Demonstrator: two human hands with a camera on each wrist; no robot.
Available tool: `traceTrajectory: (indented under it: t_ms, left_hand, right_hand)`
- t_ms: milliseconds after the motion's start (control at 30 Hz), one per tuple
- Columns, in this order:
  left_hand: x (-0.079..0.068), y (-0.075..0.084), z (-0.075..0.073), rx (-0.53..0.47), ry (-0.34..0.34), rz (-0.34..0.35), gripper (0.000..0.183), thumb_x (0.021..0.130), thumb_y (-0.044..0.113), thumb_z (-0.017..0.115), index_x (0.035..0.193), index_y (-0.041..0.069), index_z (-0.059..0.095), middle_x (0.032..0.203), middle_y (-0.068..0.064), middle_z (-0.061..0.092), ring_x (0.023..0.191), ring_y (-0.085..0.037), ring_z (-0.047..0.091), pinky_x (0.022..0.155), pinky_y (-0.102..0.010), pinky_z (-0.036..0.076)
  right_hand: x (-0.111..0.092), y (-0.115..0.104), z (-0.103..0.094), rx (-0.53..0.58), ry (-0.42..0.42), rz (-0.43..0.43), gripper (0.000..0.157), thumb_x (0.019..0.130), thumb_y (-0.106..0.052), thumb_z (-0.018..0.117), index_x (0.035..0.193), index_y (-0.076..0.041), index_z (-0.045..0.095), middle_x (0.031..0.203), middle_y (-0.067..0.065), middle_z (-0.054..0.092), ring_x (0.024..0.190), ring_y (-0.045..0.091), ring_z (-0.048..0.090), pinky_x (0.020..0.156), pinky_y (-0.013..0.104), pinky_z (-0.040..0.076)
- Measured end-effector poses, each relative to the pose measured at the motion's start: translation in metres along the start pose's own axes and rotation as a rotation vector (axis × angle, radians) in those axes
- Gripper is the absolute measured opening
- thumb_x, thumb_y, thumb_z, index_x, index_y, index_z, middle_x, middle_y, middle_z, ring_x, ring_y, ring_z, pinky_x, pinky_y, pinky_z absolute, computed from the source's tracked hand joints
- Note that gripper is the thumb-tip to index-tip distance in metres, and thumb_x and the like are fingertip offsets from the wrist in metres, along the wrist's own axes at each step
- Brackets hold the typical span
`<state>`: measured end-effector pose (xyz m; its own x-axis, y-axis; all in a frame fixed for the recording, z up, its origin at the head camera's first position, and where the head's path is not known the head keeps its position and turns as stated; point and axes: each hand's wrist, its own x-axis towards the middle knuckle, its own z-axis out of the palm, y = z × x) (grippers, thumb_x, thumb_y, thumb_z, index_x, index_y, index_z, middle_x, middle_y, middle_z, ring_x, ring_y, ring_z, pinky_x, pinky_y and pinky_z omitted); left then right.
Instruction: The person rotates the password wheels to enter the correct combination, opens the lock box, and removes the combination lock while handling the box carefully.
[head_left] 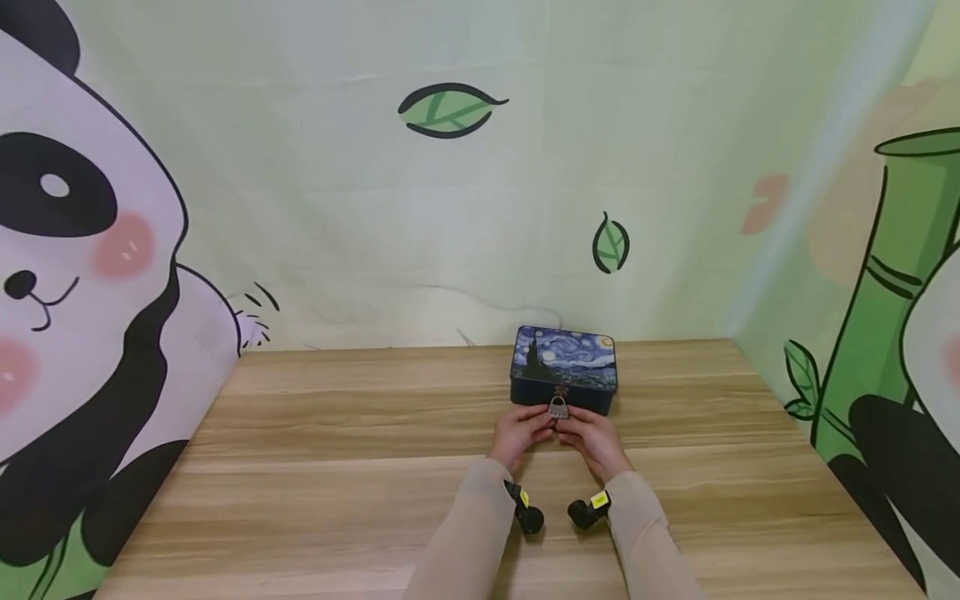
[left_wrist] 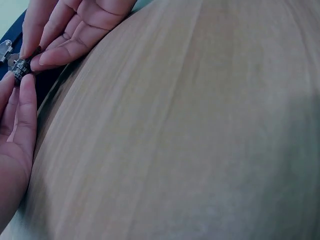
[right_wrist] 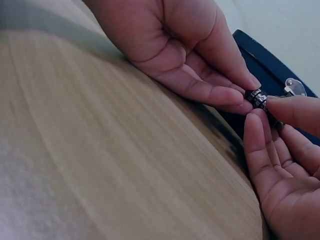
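A small combination padlock (head_left: 558,410) with number dials (left_wrist: 21,69) hangs by its shackle at the metal clasp (right_wrist: 295,87) on the front of a dark blue tin box (head_left: 564,358). The lid is down and carries a starry night painting. My left hand (head_left: 517,433) pinches one end of the padlock between thumb and fingertips. From the other side my right hand (head_left: 596,442) pinches it too, its thumb and fingers at the dials. Fingertips cover part of the lock body in both wrist views.
The box stands on a wood-grain table (head_left: 360,467) near its back edge. Behind it hangs a pale green cloth backdrop (head_left: 337,208) printed with pandas, leaves and bamboo. Small black wrist cameras (head_left: 529,518) sit at both cuffs.
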<state>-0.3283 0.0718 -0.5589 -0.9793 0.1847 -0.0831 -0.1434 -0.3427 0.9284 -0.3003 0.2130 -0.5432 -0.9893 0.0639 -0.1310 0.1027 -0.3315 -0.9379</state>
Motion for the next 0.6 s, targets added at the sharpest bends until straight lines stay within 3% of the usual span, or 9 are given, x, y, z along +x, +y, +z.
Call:
traceTrajectory:
  t_ms: [433, 467, 500, 600]
  left_hand:
    - [-0.0019, 0.0008, 0.0001, -0.023, 0.000, 0.011, 0.028, 0.093, -0.012, 0.060, 0.119, -0.022, 0.059, 0.115, -0.030, 0.066, 0.072, -0.008, 0.066, 0.072, -0.025, 0.061]
    - [-0.0018, 0.0007, 0.0001, -0.024, 0.001, 0.011, 0.028, 0.093, -0.012, 0.061, 0.119, -0.022, 0.059, 0.114, -0.030, 0.066, 0.072, -0.008, 0.066, 0.072, -0.025, 0.061]
    - [-0.0018, 0.0008, 0.0002, -0.024, 0.002, 0.012, 0.028, 0.093, -0.012, 0.061, 0.119, -0.022, 0.059, 0.114, -0.030, 0.066, 0.071, -0.008, 0.066, 0.071, -0.025, 0.061]
    - [-0.0013, -0.0003, 0.0002, -0.021, 0.008, 0.007, 0.028, 0.092, -0.012, 0.061, 0.119, -0.021, 0.060, 0.113, -0.030, 0.066, 0.070, -0.008, 0.065, 0.070, -0.024, 0.060]
  right_hand:
    - [0.0014, 0.0020, 0.0009, -0.007, 0.027, -0.004, 0.044, 0.096, 0.013, 0.049, 0.136, 0.026, 0.036, 0.083, 0.003, 0.066, 0.068, 0.006, 0.065, 0.066, 0.019, 0.057]
    - [0.0017, 0.0023, 0.0009, -0.015, 0.032, -0.004, 0.043, 0.096, 0.013, 0.049, 0.135, 0.026, 0.038, 0.084, 0.003, 0.066, 0.069, 0.006, 0.064, 0.066, 0.019, 0.057]
    - [0.0043, 0.0049, -0.0020, -0.011, 0.021, -0.002, 0.038, 0.096, 0.011, 0.052, 0.132, 0.020, 0.048, 0.084, 0.002, 0.068, 0.069, 0.006, 0.065, 0.067, 0.019, 0.058]
    - [0.0043, 0.0049, -0.0018, -0.018, 0.028, 0.002, 0.037, 0.096, 0.010, 0.053, 0.132, 0.019, 0.049, 0.085, 0.002, 0.068, 0.070, 0.006, 0.065, 0.067, 0.019, 0.058]
